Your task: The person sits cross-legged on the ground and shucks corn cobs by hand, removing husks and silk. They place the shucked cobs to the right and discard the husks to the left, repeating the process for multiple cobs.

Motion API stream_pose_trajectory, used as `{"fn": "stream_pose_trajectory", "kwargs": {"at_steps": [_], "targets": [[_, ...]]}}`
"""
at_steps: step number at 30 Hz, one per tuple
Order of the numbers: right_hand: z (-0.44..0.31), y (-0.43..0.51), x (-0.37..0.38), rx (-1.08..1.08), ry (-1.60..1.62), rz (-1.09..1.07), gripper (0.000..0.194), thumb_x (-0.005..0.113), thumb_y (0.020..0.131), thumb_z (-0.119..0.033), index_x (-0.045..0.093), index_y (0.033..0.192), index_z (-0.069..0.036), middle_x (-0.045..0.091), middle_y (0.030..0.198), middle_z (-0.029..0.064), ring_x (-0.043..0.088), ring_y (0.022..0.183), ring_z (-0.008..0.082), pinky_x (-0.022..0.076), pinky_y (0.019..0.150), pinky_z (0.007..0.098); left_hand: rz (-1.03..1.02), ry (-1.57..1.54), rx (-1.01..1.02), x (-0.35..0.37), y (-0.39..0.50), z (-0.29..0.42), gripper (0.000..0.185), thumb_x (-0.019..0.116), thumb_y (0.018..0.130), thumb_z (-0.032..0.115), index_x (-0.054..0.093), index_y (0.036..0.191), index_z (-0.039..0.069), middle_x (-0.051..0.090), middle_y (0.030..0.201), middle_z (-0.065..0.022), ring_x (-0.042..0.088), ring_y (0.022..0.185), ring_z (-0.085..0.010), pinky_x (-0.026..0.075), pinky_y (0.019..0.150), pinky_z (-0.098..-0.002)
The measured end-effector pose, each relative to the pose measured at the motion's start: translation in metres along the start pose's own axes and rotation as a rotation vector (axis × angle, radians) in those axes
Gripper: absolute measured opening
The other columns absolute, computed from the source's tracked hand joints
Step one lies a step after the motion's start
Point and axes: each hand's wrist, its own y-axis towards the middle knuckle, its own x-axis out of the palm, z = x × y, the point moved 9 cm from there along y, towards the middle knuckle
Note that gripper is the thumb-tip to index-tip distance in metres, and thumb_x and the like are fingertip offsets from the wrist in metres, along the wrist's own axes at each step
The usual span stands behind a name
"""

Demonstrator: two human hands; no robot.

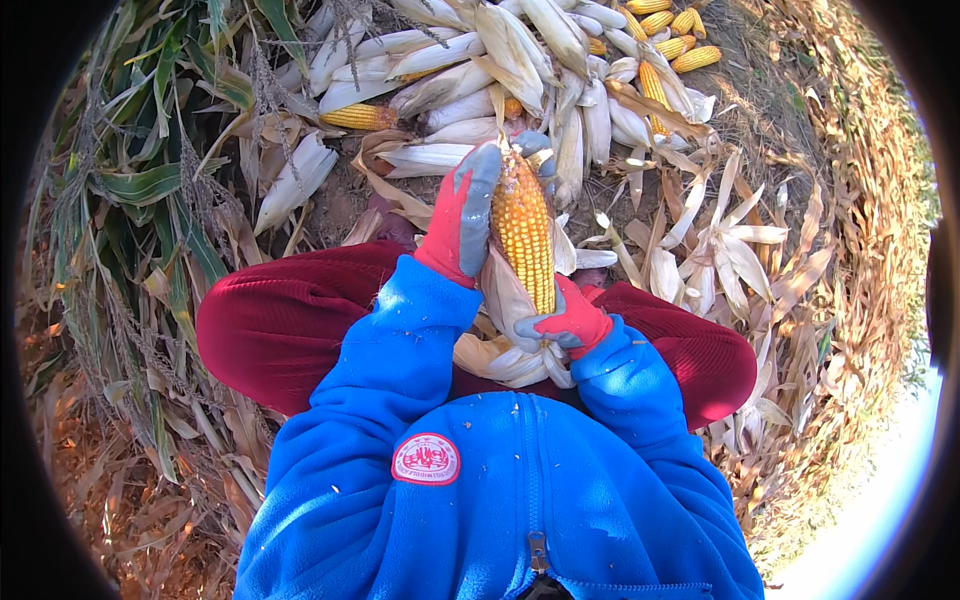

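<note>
A partly husked ear of yellow corn (523,232) is held tip-up in front of my body, above my crossed legs. My left hand (463,214), in a red and grey work glove, is around its upper end, and grey fingertips show on the far side of the tip. Pale husk (504,289) hangs peeled back along the cob's left side and bunches below its base. Lower down, my right hand (571,319), gloved the same way, grips the base of the ear and the husk there. Some of its fingers are hidden behind the cob.
Ahead lies a heap of unhusked corn ears (480,75), with several bare yellow cobs (675,45) at its far right. Leafy corn stalks (142,187) are piled at left. Stripped husks (724,244) lie on the ground at right, beside a bank of dry leaves (862,300).
</note>
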Motion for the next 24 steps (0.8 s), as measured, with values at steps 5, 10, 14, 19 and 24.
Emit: {"fn": "stream_pose_trajectory", "kwargs": {"at_steps": [5,10,14,19,24], "targets": [[-0.003,-0.003,0.011,-0.015,0.281,0.048,0.069,0.077,0.074,-0.016,0.049,0.135,-0.004,0.061,0.116,0.0058,0.058,0.104,0.0157,0.0458,0.090,0.0300,0.254,0.569,0.177,-0.034,0.005,0.000,0.037,0.047,0.101,0.035,0.064,0.105,0.002,0.067,0.089,-0.0067,0.063,0.079,-0.0138,0.050,0.073,-0.0253],[0.010,-0.005,0.004,-0.012,0.241,0.048,0.070,0.076,0.076,-0.023,0.047,0.136,-0.004,0.059,0.122,0.0088,0.056,0.111,0.0193,0.0454,0.094,0.0330,0.412,0.341,0.168,-0.051,0.001,-0.014,0.030,0.058,0.096,0.026,0.065,0.091,-0.002,0.062,0.078,0.0011,0.050,0.073,-0.0052,0.043,0.066,-0.0250],[0.008,-0.005,0.000,-0.192,0.417,0.018,0.066,0.070,0.084,-0.031,0.044,0.137,-0.003,0.059,0.122,0.0116,0.057,0.113,0.0226,0.0465,0.095,0.0350,0.201,0.441,0.062,-0.040,-0.009,-0.053,0.027,0.066,0.090,0.024,0.066,0.087,-0.003,0.061,0.070,-0.0013,0.049,0.066,-0.0051,0.044,0.060,-0.0271],[0.038,0.021,-0.058,-0.183,0.590,0.141,0.046,0.043,0.099,-0.045,0.055,0.110,-0.002,0.061,0.111,0.0132,0.062,0.096,0.0214,0.0510,0.088,0.0340,-0.230,0.947,-0.201,-0.017,-0.026,-0.103,0.024,0.069,0.086,0.023,0.067,0.088,-0.001,0.062,0.065,-0.0100,0.050,0.062,-0.0057,0.045,0.057,-0.0295],[0.064,0.034,-0.083,-0.133,0.578,-0.065,0.030,0.056,0.094,-0.026,0.059,0.109,0.000,0.065,0.101,0.0105,0.065,0.090,0.0212,0.0540,0.080,0.0328,-0.321,0.504,-0.269,0.012,-0.038,-0.111,0.028,0.066,0.091,0.026,0.066,0.078,0.001,0.056,0.066,0.0056,0.046,0.061,-0.0036,0.037,0.052,-0.0228]]}}
